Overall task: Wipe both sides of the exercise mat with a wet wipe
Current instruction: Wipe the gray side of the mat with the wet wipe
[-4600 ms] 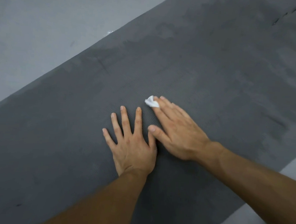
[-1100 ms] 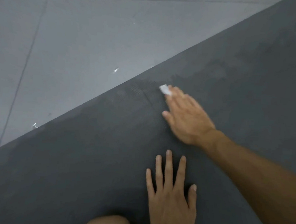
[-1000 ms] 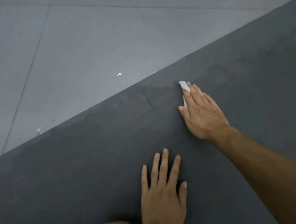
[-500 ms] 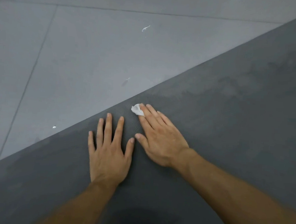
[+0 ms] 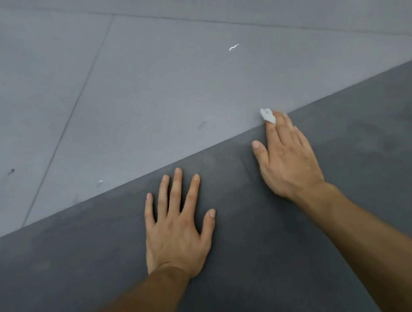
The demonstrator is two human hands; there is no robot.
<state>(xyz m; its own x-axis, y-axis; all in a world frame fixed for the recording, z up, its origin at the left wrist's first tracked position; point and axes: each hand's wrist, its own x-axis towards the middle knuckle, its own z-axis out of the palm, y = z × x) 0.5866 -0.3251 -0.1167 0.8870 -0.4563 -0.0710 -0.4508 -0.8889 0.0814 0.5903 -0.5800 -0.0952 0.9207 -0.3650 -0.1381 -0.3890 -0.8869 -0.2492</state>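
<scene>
A dark grey exercise mat point(image 5: 291, 245) lies flat on the floor and fills the lower right of the view; its far edge runs diagonally from lower left to upper right. My left hand point(image 5: 179, 226) lies flat on the mat with fingers spread and straight. My right hand point(image 5: 286, 160) presses a small crumpled white wet wipe point(image 5: 267, 115) under straight fingertips right at the mat's far edge. Most of the wipe is hidden beneath the fingers; its tip pokes out over the floor.
Grey floor tiles point(image 5: 131, 91) with thin seams stretch beyond the mat. Small white specks point(image 5: 233, 46) and a dark mark point(image 5: 11, 171) dot the floor.
My right hand has slid the wipe up and right along the mat to its far edge. My left hand has shifted back from the edge and stays flat.
</scene>
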